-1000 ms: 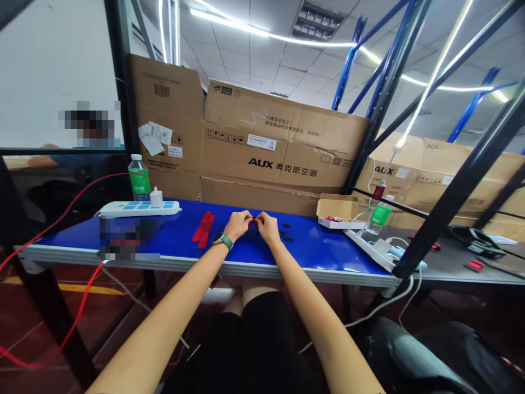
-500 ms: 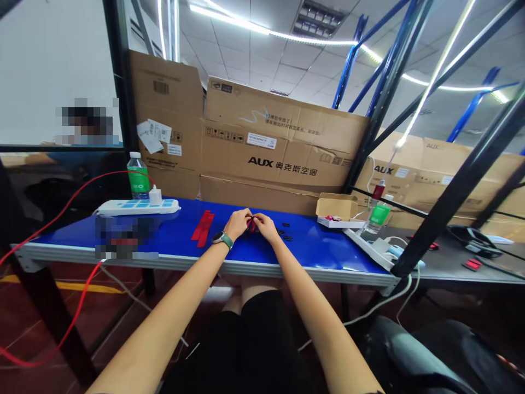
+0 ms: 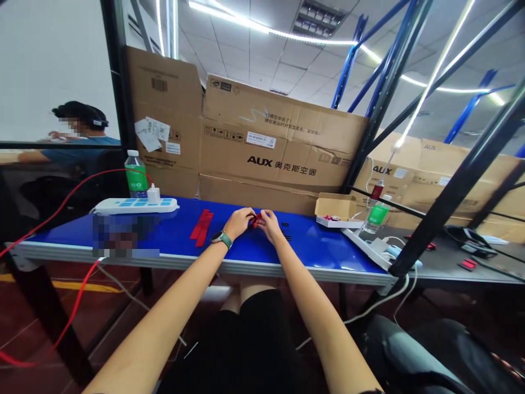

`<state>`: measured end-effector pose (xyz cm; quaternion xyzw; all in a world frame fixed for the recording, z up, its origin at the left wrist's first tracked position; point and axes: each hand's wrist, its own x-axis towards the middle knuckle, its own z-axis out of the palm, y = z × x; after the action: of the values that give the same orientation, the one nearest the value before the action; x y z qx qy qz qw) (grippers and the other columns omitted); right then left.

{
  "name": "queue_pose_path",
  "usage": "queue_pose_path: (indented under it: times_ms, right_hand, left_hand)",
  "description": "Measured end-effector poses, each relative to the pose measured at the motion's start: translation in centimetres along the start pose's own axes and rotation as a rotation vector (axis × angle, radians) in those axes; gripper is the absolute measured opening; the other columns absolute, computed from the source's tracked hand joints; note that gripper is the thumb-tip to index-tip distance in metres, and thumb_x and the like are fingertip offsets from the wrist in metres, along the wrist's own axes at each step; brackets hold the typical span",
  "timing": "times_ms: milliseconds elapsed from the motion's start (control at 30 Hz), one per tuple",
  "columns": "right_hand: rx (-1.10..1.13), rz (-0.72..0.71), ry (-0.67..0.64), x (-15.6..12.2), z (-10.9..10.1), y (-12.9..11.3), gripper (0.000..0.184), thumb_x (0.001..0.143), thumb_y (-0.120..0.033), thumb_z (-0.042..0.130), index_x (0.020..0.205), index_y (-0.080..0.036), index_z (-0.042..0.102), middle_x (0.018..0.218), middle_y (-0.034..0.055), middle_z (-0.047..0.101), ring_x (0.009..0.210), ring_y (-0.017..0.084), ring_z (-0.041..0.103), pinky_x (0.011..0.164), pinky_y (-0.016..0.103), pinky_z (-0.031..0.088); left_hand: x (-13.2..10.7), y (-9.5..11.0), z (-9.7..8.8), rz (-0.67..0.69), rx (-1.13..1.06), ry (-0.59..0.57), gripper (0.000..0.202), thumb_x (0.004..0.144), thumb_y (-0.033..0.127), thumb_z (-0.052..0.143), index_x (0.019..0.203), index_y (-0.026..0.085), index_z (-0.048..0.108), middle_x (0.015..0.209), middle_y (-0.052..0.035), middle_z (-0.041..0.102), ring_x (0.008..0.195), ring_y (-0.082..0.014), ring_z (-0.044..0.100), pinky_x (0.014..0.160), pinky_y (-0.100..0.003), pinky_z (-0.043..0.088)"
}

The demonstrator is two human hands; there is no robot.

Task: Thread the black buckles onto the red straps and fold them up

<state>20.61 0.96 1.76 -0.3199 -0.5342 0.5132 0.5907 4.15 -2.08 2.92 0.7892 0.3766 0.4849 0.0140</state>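
My left hand (image 3: 241, 222) is closed, thumb and fingertips pinched on a small black piece (image 3: 253, 220) whose exact kind is too small to make out. Pressed against it from the other side, my right hand (image 3: 269, 225) pinches a red fabric strip (image 3: 258, 217). The two hands almost touch above the blue tabletop (image 3: 241, 245), and their fingers cover much of what they hold. To the left of my left hand lie flat red strips (image 3: 202, 227), partly overlapping. Several small black pieces (image 3: 285, 224) rest just right of my right hand.
A white power strip (image 3: 135, 206) and a green-labelled bottle (image 3: 136, 175) stand at the back left. An open cardboard box (image 3: 337, 210) with small things sits at the right, near another bottle (image 3: 376, 215) and power strip (image 3: 365, 247). Large cartons (image 3: 283, 148) line the back.
My hands have drawn slightly apart at the fingertips, and more of the red strip and black piece shows between them. The right-hand fingers have lifted a little. The view has shifted slightly.
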Motion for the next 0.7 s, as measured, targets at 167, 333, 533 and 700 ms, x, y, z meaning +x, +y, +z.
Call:
queue_pose_path:
  times_ms: [167,333,533,700]
  right_hand:
    - [-0.031,-0.016,0.014,-0.3,0.3,-0.1,0.047,0.07,-0.039,0.079,0.103,-0.025,0.048,0.075,-0.005,0.065,0.068,0.014,0.067,0.064,0.025,0.055]
    - [-0.071,-0.123,0.013,-0.3,0.6,-0.3,0.054,0.073,-0.041,0.077,0.111,-0.026,0.041,0.088,-0.0001,0.071,0.084,0.018,0.072,0.068,0.027,0.056]
    - [-0.146,-0.236,-0.051,-0.1,0.7,-0.1,0.049,0.076,-0.039,0.073,0.11,-0.026,0.041,0.091,0.0012,0.071,0.093,0.02,0.072,0.081,0.032,0.058]
    - [-0.275,-0.268,0.006,0.5,0.4,0.1,0.037,0.081,-0.034,0.059,0.116,-0.022,0.054,0.098,0.0041,0.068,0.09,0.018,0.067,0.079,0.029,0.056]
  left_hand:
    - [0.0,-0.2,0.6,-0.062,-0.107,0.029,0.01,0.09,0.024,0.063,0.096,0.02,0.07,0.098,-0.0063,0.075,0.096,-0.0206,0.068,0.091,-0.033,0.052]
    - [-0.2,-1.3,1.5,-0.289,-0.268,0.064,0.032,0.079,0.044,0.079,0.097,0.018,0.07,0.098,-0.0091,0.077,0.093,-0.0226,0.072,0.086,-0.034,0.056]
    - [0.0,-2.7,2.4,-0.368,-0.564,0.062,0.044,0.074,0.05,0.082,0.096,0.014,0.07,0.103,-0.0149,0.077,0.096,-0.0255,0.074,0.088,-0.038,0.058]
    - [0.2,-2.8,2.5,-0.403,-0.602,0.157,0.044,0.072,0.044,0.085,0.098,0.014,0.065,0.101,-0.0129,0.075,0.096,-0.023,0.073,0.089,-0.039,0.057]
